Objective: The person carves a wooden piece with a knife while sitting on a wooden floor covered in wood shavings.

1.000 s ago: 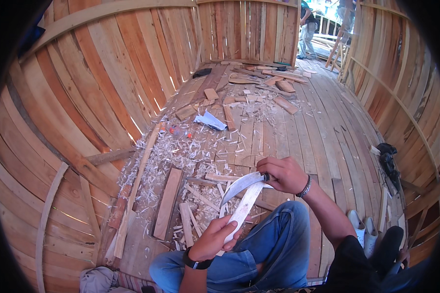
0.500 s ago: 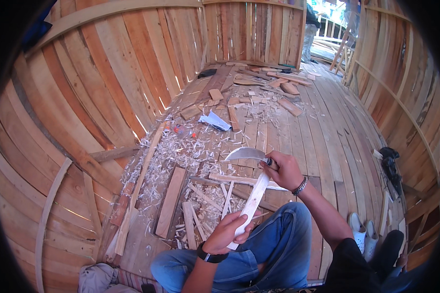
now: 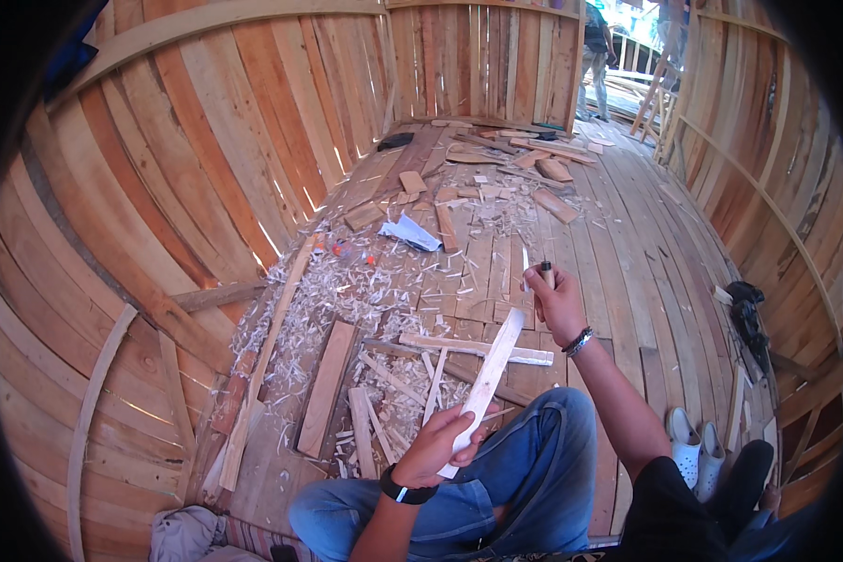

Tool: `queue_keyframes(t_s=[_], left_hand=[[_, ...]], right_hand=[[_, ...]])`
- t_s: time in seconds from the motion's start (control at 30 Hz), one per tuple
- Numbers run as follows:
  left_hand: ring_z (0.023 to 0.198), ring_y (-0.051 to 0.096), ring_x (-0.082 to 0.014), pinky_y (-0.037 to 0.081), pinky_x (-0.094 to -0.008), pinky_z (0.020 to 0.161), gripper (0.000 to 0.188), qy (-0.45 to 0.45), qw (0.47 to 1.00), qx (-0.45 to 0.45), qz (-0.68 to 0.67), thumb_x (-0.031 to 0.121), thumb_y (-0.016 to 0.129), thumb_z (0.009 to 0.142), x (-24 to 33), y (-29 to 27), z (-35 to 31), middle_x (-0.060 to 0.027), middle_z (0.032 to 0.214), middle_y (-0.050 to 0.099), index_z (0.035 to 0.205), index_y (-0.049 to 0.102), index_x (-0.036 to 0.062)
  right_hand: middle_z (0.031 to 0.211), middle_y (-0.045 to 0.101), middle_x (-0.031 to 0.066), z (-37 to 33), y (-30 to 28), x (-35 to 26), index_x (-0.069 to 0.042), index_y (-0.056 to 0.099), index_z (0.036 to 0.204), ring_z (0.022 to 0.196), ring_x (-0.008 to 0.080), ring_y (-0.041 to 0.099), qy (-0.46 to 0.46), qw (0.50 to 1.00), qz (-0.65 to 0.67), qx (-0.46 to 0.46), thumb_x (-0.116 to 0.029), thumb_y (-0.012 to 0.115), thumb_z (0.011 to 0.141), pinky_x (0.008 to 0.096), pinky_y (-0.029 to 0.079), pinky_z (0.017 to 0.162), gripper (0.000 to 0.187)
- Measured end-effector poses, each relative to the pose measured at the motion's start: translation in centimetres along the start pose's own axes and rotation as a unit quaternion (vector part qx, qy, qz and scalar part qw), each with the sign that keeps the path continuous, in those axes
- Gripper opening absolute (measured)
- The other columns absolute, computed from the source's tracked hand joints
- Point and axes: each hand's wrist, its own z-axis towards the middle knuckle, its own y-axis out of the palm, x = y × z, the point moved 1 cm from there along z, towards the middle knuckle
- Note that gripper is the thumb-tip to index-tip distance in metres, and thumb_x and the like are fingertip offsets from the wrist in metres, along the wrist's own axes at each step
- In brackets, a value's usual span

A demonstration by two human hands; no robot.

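My left hand [image 3: 443,444] is wrapped round the lower end of a pale, narrow strip of wood [image 3: 493,369], which slants up and away from my lap. Its upper end is free and lies across a stick on the floor, as seen from above. Beyond that end, my right hand [image 3: 557,302] grips a knife [image 3: 547,273] by its dark handle. Only a thin, bright part of the blade shows beside the fingers, and the rest is hidden or turned edge-on. The knife and the strip are apart.
Around my crossed legs [image 3: 534,468] lie wood shavings [image 3: 347,290], a brown board [image 3: 328,389] and a long stick [image 3: 478,348]. Farther off are offcuts [image 3: 557,206] and a bluish-white sheet [image 3: 411,233]. Pale clogs [image 3: 686,450] sit at the right. A person [image 3: 595,66] stands in the far doorway.
My right hand has drawn the knife off the strip's upper end, moved it slightly right, and turned it so the broad curved blade no longer shows. My left hand and the strip stay almost still.
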Motion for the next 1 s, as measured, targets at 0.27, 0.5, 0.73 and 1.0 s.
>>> queue_keyframes(t_s=[0.27,0.5,0.73,1.0], left_hand=[[0.049,0.038,-0.005,0.029,-0.0182,0.043,0.035,0.079,0.996,0.03,0.037,0.014,0.038,0.099,1.1,0.2,-1.0,-0.0022,0.077,0.049,0.129,0.046,-0.0022],[0.049,0.038,-0.004,0.029,-0.0181,0.042,0.034,0.111,0.989,0.074,0.056,0.016,0.036,0.1,1.3,0.6,-1.5,-0.0021,0.077,0.05,0.129,0.047,-0.0007],[0.049,0.038,-0.0033,0.03,-0.0176,0.043,0.034,0.161,0.972,0.102,0.135,0.017,0.035,0.101,1.3,1.6,-2.0,-0.0011,0.075,0.05,0.129,0.047,0.0006],[0.05,0.04,-0.0041,0.033,-0.0199,0.044,0.031,0.186,0.951,0.129,0.21,0.014,0.037,0.101,1.5,2.5,-3.0,0.0009,0.067,0.045,0.126,0.048,-0.0004]], right_hand=[[0.057,0.051,-0.0024,-1.0,-1.6,3.7,-0.002,0.058,0.082,0.046,0.0047,0.044,0.056,0.982,-0.178,-0.022,-0.031,0.069,0.085,0.0241,0.034,0.042,0.03],[0.051,0.045,0.0037,-5.9,-1.3,-0.5,-0.003,0.049,0.09,0.044,0.0132,0.045,-0.104,0.953,-0.283,-0.039,-0.031,0.062,0.088,0.0304,0.036,0.045,0.031],[0.068,0.06,0.0167,-9.5,0.4,-4.6,-0.003,0.053,0.1,0.066,0.0364,0.062,-0.16,0.879,-0.412,-0.177,-0.027,0.06,0.088,0.0431,0.048,0.06,0.028],[0.082,0.062,0.0123,-10.5,0.1,-5.2,-0.007,0.058,0.104,0.068,0.0321,0.063,-0.286,0.845,-0.436,-0.121,-0.028,0.063,0.086,0.0401,0.049,0.058,0.028]])
